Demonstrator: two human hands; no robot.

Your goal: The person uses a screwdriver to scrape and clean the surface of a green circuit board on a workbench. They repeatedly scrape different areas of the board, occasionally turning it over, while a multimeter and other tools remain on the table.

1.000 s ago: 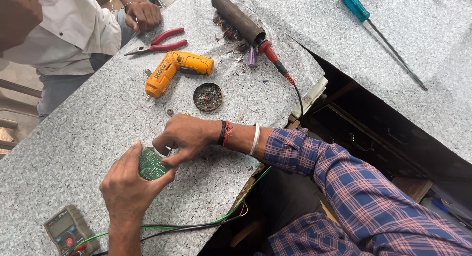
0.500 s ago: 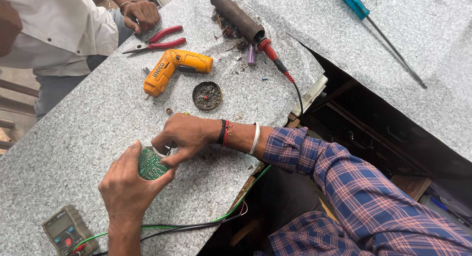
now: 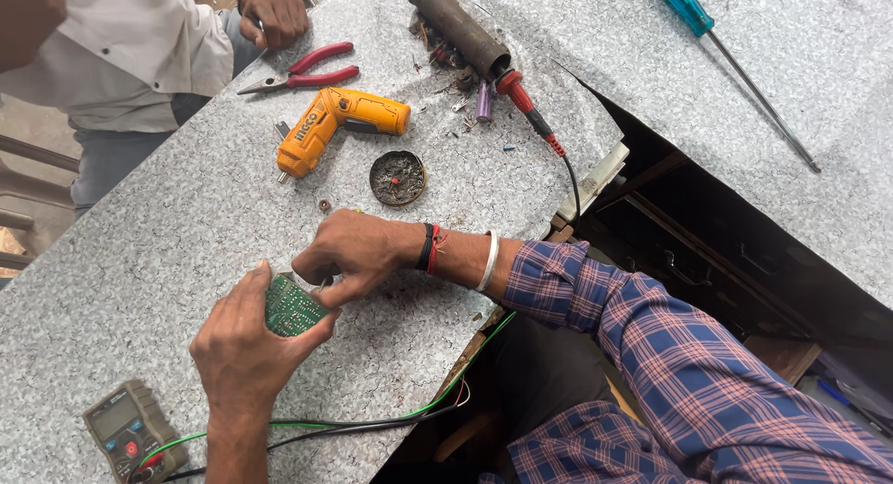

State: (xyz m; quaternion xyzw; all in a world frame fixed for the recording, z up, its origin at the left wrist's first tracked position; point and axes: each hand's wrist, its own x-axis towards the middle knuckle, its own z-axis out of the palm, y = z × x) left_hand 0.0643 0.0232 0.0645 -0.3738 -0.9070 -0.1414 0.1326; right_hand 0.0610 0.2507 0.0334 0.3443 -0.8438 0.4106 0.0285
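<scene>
Little moved: both hands stayed put, left hand (image 3: 244, 349) gripping green circuit board (image 3: 293, 306), right hand (image 3: 358, 256) pinching its edge above worktop (image 3: 139, 251); inspection under way, steadiness needed.

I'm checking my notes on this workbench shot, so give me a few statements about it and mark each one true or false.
1. The left hand holds a green circuit board. True.
2. The right hand grips the orange drill. False: the drill lies alone on the table; the right hand is at the board.
3. The red pliers lie beyond the drill. True.
4. The blue-handled screwdriver lies beside the meter. False: it lies far off at the top right.
</scene>
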